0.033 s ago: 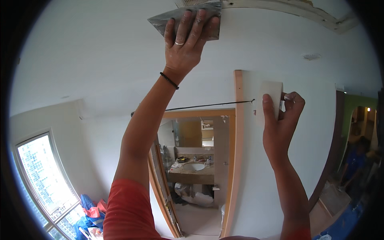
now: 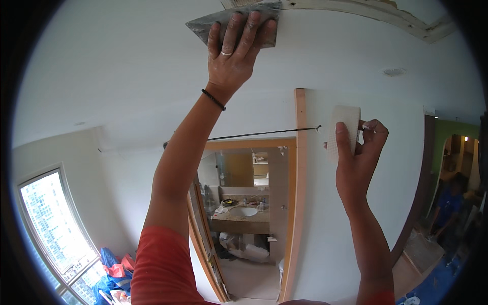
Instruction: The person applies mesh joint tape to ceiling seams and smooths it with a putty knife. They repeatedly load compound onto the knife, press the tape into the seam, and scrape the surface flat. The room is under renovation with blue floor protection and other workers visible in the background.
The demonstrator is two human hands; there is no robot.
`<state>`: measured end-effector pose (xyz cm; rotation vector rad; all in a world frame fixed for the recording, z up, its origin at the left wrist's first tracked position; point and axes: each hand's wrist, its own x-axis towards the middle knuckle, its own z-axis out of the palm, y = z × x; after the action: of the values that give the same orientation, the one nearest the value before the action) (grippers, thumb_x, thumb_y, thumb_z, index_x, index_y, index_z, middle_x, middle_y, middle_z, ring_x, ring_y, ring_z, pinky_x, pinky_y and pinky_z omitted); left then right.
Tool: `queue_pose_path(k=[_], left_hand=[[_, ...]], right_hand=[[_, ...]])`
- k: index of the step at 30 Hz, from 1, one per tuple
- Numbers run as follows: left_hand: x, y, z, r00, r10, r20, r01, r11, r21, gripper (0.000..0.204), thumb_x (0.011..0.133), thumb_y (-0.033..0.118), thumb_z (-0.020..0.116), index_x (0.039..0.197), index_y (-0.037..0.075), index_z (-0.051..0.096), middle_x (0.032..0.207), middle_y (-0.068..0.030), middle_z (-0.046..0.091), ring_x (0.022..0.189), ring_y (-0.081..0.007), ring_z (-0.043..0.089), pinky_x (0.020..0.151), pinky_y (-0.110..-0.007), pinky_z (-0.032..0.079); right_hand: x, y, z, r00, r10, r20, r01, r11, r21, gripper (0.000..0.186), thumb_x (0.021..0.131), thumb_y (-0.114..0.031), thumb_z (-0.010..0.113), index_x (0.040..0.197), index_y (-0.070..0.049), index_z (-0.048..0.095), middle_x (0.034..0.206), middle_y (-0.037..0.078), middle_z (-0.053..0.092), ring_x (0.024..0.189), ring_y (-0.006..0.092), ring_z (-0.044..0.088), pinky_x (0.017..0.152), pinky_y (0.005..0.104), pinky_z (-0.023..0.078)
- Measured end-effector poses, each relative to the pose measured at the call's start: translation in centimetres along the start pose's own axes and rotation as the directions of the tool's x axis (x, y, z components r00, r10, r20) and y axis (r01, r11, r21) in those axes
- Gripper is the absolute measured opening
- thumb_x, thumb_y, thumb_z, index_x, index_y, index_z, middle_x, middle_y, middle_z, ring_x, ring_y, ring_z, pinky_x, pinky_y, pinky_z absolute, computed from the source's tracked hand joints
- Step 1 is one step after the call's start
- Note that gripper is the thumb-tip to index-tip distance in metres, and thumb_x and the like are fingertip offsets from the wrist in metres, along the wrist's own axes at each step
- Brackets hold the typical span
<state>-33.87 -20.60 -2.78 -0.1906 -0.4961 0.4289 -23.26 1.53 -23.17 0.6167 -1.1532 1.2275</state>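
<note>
My left hand (image 2: 231,61) reaches high overhead, its fingers spread across a wide grey putty knife (image 2: 202,25). The blade lies close against the ceiling, and its handle is hidden. Beyond the blade's upper edge shows a bit of mesh tape (image 2: 235,3), next to a rough, bare-edged opening (image 2: 345,7) in the ceiling. Lower and to the right, my right hand (image 2: 354,170) grips a roll of off-white mesh tape (image 2: 347,116). The thumb presses on its near side, and some fingers are behind it.
A wooden door frame (image 2: 292,203) opens on a bathroom with a sink (image 2: 244,211). A dark cable (image 2: 264,133) crosses above it. To the left are a bright window (image 2: 56,218) and blue and red bags (image 2: 114,269). A person in blue (image 2: 450,206) is at the far right.
My left hand and the putty knife have shifted very slightly left and up in view. The roll in my right hand sits a little lower and tilts slightly differently.
</note>
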Motion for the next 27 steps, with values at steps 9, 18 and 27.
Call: queue_pose_path(k=[9,18,27], left_hand=[[-1.7,2.3,2.4,1.000,-0.007,-0.009,0.007,1.000,0.029,0.061,0.099,0.017,0.053,0.155,0.040,0.045,0.164,0.0101,0.035,0.153,-0.0208,0.028,0.128,-0.049,0.021],[-10.3,7.2,-10.4,0.960,0.017,0.281,0.156,0.800,-0.580,0.056,0.097,0.007,0.057,0.150,0.024,0.053,0.156,-0.0159,0.048,0.142,-0.0320,0.048,0.120,-0.049,0.031],[-23.0,26.1,-38.2,0.538,0.171,0.826,0.842,-0.161,-0.515,0.043,0.108,0.008,0.040,0.150,-0.002,0.047,0.148,-0.0258,0.053,0.133,-0.0398,0.055,0.110,-0.048,0.044]], right_hand=[[-1.9,0.5,-5.5,0.994,0.099,-0.044,-0.101,0.994,-0.044,0.043,0.101,-0.014,0.066,0.126,-0.007,0.031,0.118,0.015,0.047,0.101,0.0199,0.062,0.078,0.0335,0.060],[-9.3,-0.4,-11.3,0.983,0.155,-0.095,-0.169,0.971,-0.167,0.057,0.096,-0.006,0.071,0.137,-0.007,0.032,0.120,0.015,0.059,0.104,0.0193,0.065,0.084,0.0302,0.053],[-27.6,-1.9,-24.6,0.781,0.371,-0.502,-0.605,0.649,-0.462,0.069,0.091,-0.005,0.075,0.146,-0.010,0.032,0.112,0.014,0.068,0.106,0.0206,0.064,0.090,0.0328,0.049]])
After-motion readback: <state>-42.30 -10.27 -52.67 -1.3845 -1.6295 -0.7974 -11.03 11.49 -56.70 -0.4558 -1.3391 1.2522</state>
